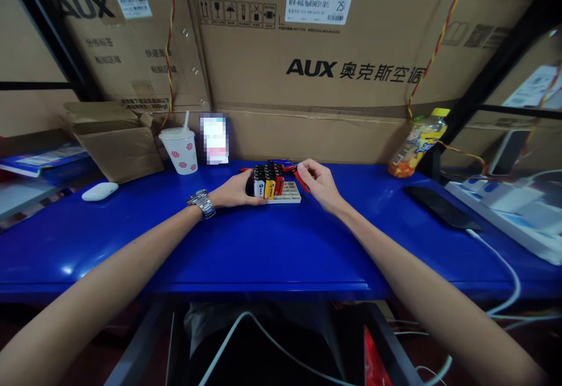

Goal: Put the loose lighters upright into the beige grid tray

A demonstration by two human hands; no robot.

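A small white grid tray (290,193) rests on the blue tabletop, bare compartments showing on its right side. Upright batteries (269,187) fill its left part in white, yellow and red columns with black tops. My left hand (239,191) wraps around the tray's left end, thumb along the front edge and fingers partly hidden behind the batteries. At the tray's right side, the fingers of my right hand (319,184) pinch a slim red battery (302,183), held tilted. More red and dark blue pieces (283,163) lie behind the tray, too small to make out.
Behind the table stand large cardboard boxes (351,105). A paper cup (180,150) with straw, a lit phone (215,139), a white earbud case (100,191) and a brown paper bag (116,146) are left. A drink bottle (417,146), dark phone (439,205) and power strip (509,210) are right.
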